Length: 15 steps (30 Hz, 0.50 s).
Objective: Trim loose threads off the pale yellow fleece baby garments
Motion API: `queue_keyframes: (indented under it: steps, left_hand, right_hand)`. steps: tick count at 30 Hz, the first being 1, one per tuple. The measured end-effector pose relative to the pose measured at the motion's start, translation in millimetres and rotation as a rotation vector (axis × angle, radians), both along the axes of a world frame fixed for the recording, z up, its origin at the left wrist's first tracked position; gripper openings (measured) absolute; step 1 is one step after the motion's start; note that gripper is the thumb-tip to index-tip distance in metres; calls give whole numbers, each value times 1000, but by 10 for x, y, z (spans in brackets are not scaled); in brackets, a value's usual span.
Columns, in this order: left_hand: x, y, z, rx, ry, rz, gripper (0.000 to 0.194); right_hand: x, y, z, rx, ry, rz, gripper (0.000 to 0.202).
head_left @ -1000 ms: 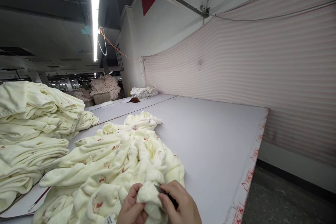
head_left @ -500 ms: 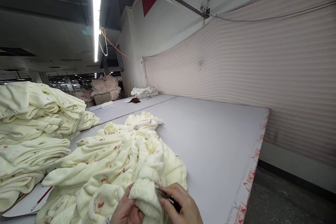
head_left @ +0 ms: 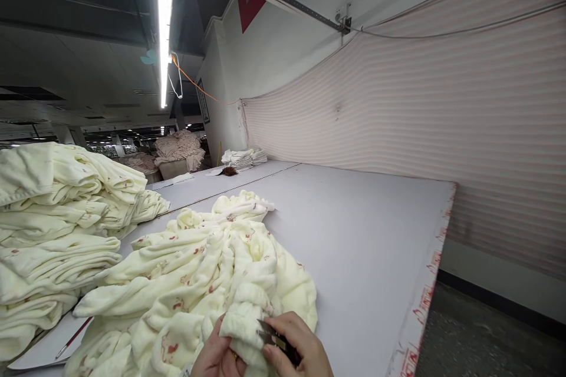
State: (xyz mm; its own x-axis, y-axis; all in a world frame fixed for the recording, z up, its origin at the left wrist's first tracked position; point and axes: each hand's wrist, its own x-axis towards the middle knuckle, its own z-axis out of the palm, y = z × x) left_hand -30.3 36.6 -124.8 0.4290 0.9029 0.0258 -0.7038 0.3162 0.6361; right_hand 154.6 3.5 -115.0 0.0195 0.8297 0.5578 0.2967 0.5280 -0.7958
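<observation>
A pale yellow fleece garment (head_left: 194, 283) with small reddish prints lies bunched on the table in front of me. My left hand (head_left: 216, 350) is closed on its gathered end, which looks like a cuff (head_left: 243, 324). In my right hand (head_left: 300, 344) is a pair of dark thread snips (head_left: 280, 344), with the pointed blades against the cuff's right side. My fingers partly cover the snips, and whether the blades have a thread between them I cannot make out.
Tall folded piles of the same yellow fabric (head_left: 57, 235) stand at the left. Below them lie white paper (head_left: 39, 353) and a red pen (head_left: 73, 339). At the far end of the grey table (head_left: 362, 235) are a white folded stack (head_left: 243, 158) and a dark brown tuft (head_left: 229, 171).
The snips have shifted slightly left, and their blades show more clearly against the cuff. My left hand keeps its hold. The whole view has moved a little.
</observation>
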Motion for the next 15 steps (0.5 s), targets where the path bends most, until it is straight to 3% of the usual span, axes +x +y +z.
queue_keyframes:
  steps: [8, 15]
  left_hand:
    - [26, -22, 50, -80, -111, -97, 28]
    - [108, -74, 139, -7, -22, -33, 28]
  right_hand:
    - [7, -39, 176, -47, -49, -20, 26]
    - [42, -68, 319, -111, -162, -63, 27]
